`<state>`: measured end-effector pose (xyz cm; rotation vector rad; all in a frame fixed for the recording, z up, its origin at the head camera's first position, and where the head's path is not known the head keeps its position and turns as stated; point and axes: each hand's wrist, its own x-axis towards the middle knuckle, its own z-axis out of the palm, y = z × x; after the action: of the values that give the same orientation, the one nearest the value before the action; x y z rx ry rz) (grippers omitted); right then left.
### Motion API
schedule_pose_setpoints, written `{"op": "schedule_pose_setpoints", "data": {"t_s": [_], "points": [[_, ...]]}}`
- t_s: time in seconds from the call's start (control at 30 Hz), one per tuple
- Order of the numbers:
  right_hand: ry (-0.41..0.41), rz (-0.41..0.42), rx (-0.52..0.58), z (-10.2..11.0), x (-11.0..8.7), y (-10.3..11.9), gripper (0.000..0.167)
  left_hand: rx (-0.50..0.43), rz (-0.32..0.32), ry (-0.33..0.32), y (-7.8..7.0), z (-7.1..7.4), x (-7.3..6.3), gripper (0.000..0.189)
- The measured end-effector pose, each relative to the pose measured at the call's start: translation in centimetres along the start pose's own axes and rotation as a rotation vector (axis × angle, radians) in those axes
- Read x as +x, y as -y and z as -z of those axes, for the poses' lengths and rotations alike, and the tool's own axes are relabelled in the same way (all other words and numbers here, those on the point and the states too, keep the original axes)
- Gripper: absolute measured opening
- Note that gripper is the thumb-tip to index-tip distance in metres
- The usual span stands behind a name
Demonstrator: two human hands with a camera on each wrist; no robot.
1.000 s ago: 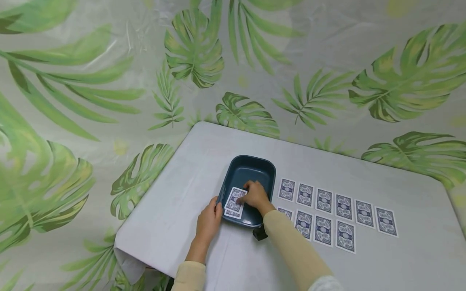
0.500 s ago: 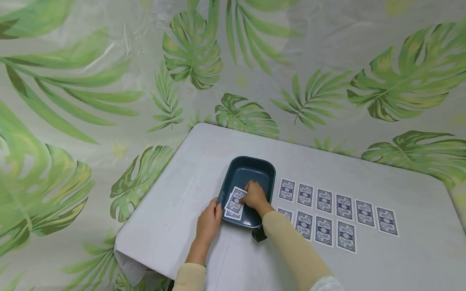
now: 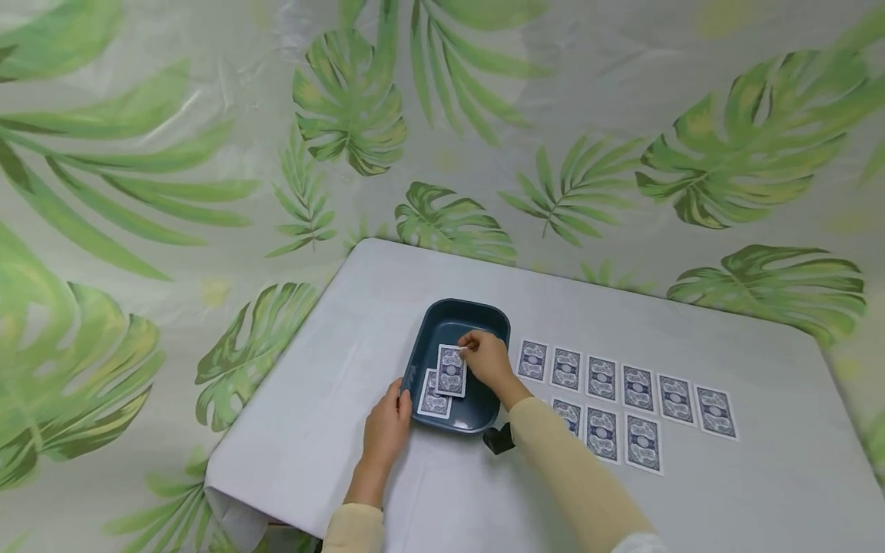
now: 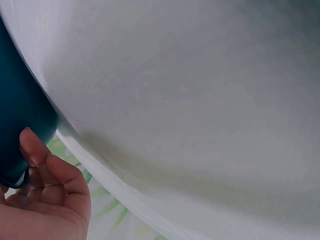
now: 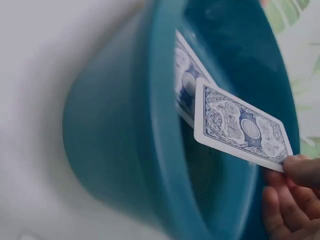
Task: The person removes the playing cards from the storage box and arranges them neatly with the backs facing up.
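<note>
A dark teal plastic basin stands on the table. My left hand grips its near left rim; the left wrist view shows the fingers curled at its wall. Inside the basin, my right hand pinches a blue-backed playing card by one corner. In the right wrist view the held card is tilted, its patterned back showing. Another face-down playing card lies at the near left of the basin, partly covered by the held one. Whether more cards lie beneath it, I cannot tell.
Several face-down playing cards lie in two rows to the right of the basin, the nearer row partly hidden by my right arm. A small black object shows at my right wrist. White cloth covers the table; leaf-patterned sheeting surrounds it.
My right hand has lifted a card off the one below and moved it slightly up and away, exposing more of the lower card. My left hand stays on the rim. The head view has shifted slightly.
</note>
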<state>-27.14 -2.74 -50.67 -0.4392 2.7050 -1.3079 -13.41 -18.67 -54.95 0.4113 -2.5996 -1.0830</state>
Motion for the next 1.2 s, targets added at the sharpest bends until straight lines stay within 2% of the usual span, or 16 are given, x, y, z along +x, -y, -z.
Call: {"op": "schedule_pose_setpoints", "data": {"t_s": [0.3, 0.7, 1.2], "points": [[-0.062, -0.075, 0.1, 3.8, -0.5, -1.0, 0.014, -0.004, 0.046, 0.044, -0.4, 0.2, 0.0, 0.038], [-0.203, -0.27, 0.191, 7.5, -1.7, -4.4, 0.018, 0.005, 0.063, 0.068, -0.8, 0.2, -0.3, 0.04], [-0.261, -0.379, 0.23, 9.7, -4.2, -8.9, 0.024, -0.006, 0.089, 0.098, -1.0, 0.5, -0.4, 0.042]]}}
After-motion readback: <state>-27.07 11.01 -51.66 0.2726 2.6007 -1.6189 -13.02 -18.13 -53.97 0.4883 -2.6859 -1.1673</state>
